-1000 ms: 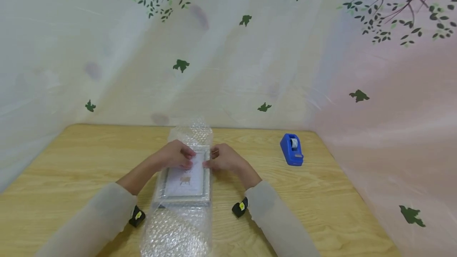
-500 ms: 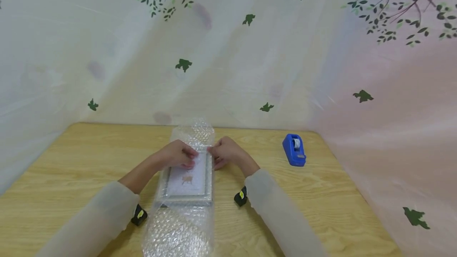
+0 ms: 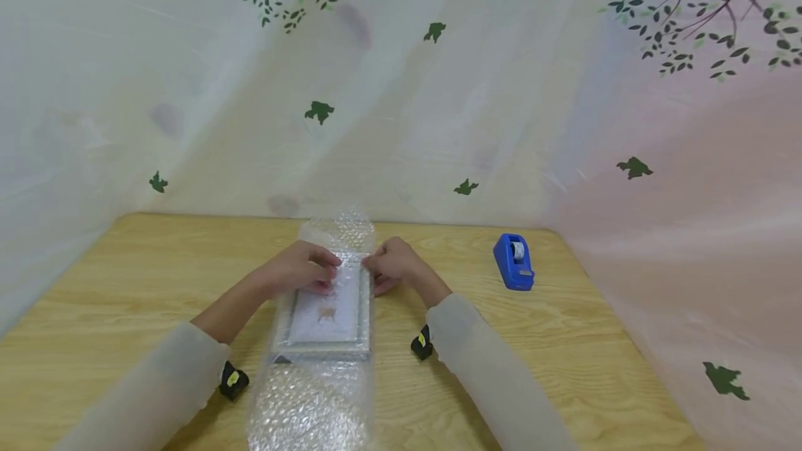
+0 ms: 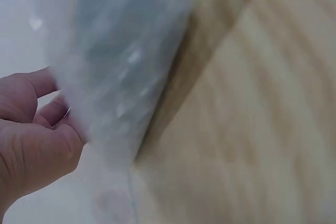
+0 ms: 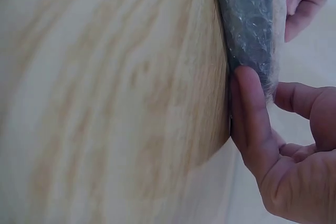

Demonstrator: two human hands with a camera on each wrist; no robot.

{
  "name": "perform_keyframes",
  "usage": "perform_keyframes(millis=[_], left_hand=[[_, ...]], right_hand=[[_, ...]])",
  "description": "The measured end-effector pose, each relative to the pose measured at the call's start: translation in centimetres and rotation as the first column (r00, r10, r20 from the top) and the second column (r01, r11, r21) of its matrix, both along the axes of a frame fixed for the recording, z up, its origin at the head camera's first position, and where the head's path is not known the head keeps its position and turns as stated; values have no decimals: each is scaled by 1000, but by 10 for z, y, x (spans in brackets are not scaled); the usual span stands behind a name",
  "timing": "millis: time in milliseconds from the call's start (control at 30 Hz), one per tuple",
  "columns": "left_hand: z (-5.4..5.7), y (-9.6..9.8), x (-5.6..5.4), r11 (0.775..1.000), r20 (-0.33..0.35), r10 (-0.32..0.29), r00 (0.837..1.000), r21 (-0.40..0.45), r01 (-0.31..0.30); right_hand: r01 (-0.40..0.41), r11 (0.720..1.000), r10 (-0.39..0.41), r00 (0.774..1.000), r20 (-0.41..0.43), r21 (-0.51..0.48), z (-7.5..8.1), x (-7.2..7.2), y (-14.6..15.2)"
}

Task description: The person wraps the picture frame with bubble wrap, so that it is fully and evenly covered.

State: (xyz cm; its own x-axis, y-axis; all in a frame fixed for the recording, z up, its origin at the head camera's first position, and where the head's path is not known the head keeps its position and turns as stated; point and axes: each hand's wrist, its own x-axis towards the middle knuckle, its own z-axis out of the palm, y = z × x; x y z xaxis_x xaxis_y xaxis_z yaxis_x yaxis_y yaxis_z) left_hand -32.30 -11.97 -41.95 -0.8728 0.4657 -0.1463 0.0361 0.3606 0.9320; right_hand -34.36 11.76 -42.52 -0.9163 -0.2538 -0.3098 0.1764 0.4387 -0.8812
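A picture frame (image 3: 328, 349) with a small brown animal on its print lies under clear bubble wrap (image 3: 307, 402) on the table. My left hand (image 3: 303, 270) is over the frame's upper part, fingers bent. In the left wrist view, the fingers and thumb of the left hand (image 4: 42, 135) are drawn together at the wrap, whose edge hides the fingertips. At the frame's upper right edge is my right hand (image 3: 395, 264). As the right wrist view shows, the right hand (image 5: 283, 156) pinches the wrapped edge, fingers along its side and thumb on top.
A blue tape dispenser (image 3: 515, 262) with a roll in it stands at the right on the wooden table (image 3: 601, 367). Behind rises a pale cloth backdrop (image 3: 388, 124) printed with leaves. The wrap extends past the frame toward the front and back.
My right hand has moved slightly up along the frame's right edge, its fingers now down at the side. The left hand has shifted a little left and up. Frame and dispenser stay put.
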Motion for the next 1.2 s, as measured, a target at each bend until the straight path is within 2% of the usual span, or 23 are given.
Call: perform_keyframes(millis=[67, 167, 267, 367, 467, 600, 733, 933, 1200], left_hand=[[6, -12, -1, 1000, -42, 4, 999, -14, -4], [17, -33, 0, 997, -75, 74, 994, -27, -76], [21, -52, 4, 985, -34, 172, 985, -19, -173], [17, -65, 14, 979, 37, 203, 978, -33, -202], [8, -69, 26, 983, 134, 181, 974, -5, -182], [-1, -65, 36, 981, 195, 170, 966, 63, -185], [-2, -59, 41, 976, 147, 199, 969, 61, -210], [-1, -52, 43, 970, 47, 239, 970, -43, -237], [1, -40, 44, 948, -76, 285, 956, -128, -292]], right_hand=[[-7, 1000, 7, 1000, 3, -5, -1, -1, 0], [-9, 1000, 9, 1000, 0, -9, -2, -2, -1], [-4, 1000, 4, 1000, -1, -2, -2, -2, -1], [-8, 1000, 8, 1000, 7, 1, -1, -3, -1], [-13, 1000, 13, 1000, 20, -2, 2, -2, -1], [-9, 1000, 9, 999, 33, -6, 2, -2, -2], [4, 1000, -3, 999, 37, -14, 1, -1, -2], [14, 999, -11, 998, 62, -45, 3, 1, -2], [-1, 998, 5, 998, 59, -66, 4, 2, -1]])
